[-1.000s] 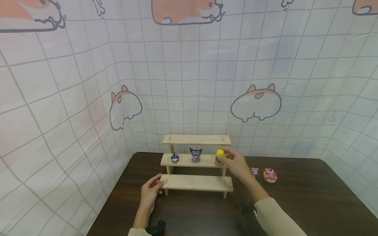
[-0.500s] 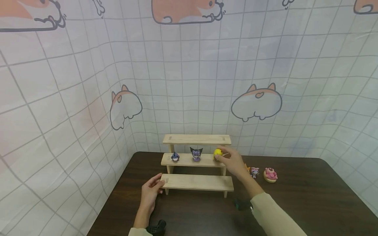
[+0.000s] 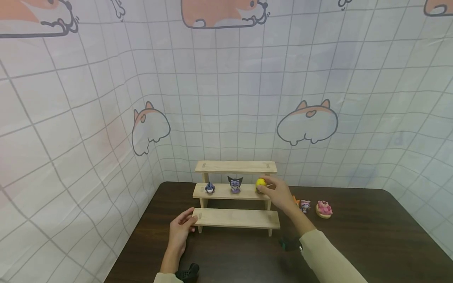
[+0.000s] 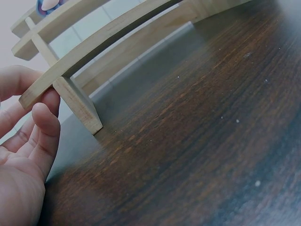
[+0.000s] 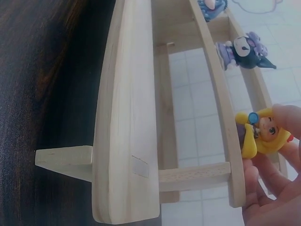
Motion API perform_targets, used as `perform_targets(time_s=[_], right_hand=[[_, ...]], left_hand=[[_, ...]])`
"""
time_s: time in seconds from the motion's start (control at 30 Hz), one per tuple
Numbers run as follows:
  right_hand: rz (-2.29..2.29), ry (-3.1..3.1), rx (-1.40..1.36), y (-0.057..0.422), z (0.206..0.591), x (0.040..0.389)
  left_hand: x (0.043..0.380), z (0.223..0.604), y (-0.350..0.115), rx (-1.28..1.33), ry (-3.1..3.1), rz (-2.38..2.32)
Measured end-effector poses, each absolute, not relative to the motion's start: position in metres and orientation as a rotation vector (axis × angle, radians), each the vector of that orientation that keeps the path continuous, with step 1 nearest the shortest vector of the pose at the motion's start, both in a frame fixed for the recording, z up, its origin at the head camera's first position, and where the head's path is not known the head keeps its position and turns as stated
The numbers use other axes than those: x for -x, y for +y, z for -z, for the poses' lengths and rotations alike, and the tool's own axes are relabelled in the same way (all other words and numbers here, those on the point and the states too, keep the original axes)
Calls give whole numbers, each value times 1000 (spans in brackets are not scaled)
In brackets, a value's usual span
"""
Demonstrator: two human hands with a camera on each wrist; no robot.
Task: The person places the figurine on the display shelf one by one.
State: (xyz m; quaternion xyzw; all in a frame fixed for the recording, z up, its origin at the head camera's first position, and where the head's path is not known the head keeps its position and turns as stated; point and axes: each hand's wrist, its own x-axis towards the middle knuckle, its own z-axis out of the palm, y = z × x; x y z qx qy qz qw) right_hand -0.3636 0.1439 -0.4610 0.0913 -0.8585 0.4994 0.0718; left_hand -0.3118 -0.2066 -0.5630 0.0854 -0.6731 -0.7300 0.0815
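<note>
My right hand (image 3: 280, 194) pinches a yellow-haired figurine (image 5: 265, 132) between thumb and fingers. The figurine's base meets the right end of the middle tier of a three-tier wooden stand (image 3: 235, 218). On that same tier, a dark-eared purple figurine (image 3: 235, 184) stands in the middle and a small blue figurine (image 3: 210, 188) on the left. My left hand (image 3: 180, 231) grips the left end of the lowest tier. The left wrist view shows the thumb and fingers around the tier's corner (image 4: 35, 94).
Right of the stand on the dark table (image 3: 371, 236) are a pink figurine (image 3: 323, 209) and a pink-and-purple figurine (image 3: 304, 206). An orange thing (image 3: 295, 200) beside them is partly hidden by my right wrist. A gridded cloth (image 3: 240, 98) hangs behind and at the sides.
My right hand has shifted slightly left along the middle tier with the yellow-haired figurine, then stayed there. The orange thing has come into view. My left hand keeps its grip.
</note>
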Motion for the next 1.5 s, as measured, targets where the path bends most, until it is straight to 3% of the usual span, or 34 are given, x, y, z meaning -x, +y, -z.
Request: perform_targets(time_s=[0.87,1.5], right_hand=[[-1583,-2524,-247,151,471,353],[-1657,-2257,102,223,509,311]], left_hand=[[314,565,-208,-257,-1992,2180],[314,566,-206,-253,-1995,2176]])
